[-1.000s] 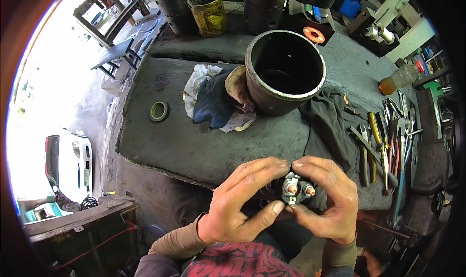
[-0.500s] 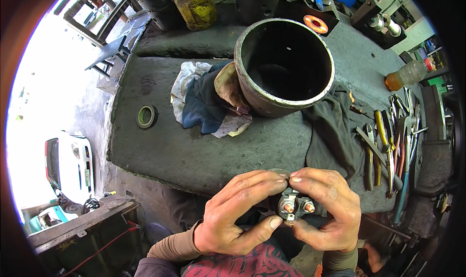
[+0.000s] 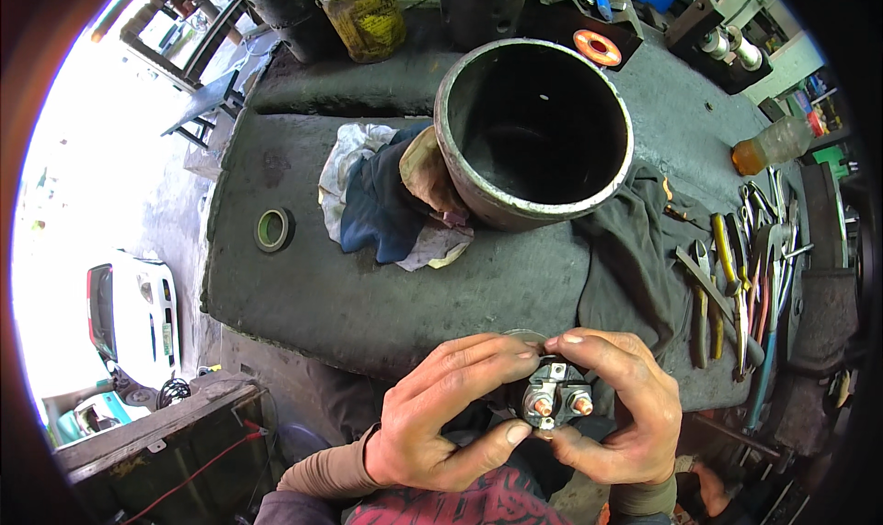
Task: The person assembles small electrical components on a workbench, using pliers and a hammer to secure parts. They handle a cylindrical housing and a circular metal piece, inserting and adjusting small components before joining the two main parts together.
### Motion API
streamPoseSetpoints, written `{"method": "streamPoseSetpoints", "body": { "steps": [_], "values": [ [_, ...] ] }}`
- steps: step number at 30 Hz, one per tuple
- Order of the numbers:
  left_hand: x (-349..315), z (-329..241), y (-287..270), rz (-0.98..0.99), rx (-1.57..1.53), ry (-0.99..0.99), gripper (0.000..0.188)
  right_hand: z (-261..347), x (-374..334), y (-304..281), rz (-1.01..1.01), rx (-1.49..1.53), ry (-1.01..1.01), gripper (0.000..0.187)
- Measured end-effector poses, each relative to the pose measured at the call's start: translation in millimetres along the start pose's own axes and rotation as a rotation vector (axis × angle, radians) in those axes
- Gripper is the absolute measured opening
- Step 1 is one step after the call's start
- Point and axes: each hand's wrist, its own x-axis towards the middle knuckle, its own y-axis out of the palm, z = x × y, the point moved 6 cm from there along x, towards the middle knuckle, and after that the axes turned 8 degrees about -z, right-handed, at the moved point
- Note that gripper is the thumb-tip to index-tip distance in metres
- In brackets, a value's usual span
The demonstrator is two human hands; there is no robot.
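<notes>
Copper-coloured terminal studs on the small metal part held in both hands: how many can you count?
2: left copper-coloured stud and right copper-coloured stud sit side by side on the small metal part. Fingers may hide others.

This place is a repair workshop, open to the outside on one side. The tabletop (image 3: 368,286) is dark and dirty with grease. Many pliers and cutters (image 3: 745,276) lie on its right side, and oily rags (image 3: 386,203) lie beside a big metal cylinder (image 3: 533,129). A roll of tape (image 3: 272,230), old paint cans (image 3: 363,14) and a white car (image 3: 129,318) outside also show it.
</notes>
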Motion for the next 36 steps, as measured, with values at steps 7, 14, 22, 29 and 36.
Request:
{"method": "streamPoseSetpoints", "body": {
  "steps": [7,14,22,29,36],
  "values": [
    [-1,2,0,0.004,-0.026,0.036,0.051,-10,-8,2,-0.041,0.128,0.02,0.069],
    [1,2,-3,0.013,-0.027,0.1,0.05,-11,-13,7,-0.124,0.104,-0.021,0.064],
    [-12,7,0,-0.106,-0.094,0.322,0.038,-4,-16,2,-0.125,0.215,-0.201,0.053],
    [-8,1,-4,-0.005,-0.058,0.154,0.047,2,-19,3,-0.157,0.115,-0.156,0.046],
    [-9,7,-6,-0.013,-0.013,0.057,0.049,-4,-12,7,-0.131,0.093,0.028,0.059]
  ]
}}
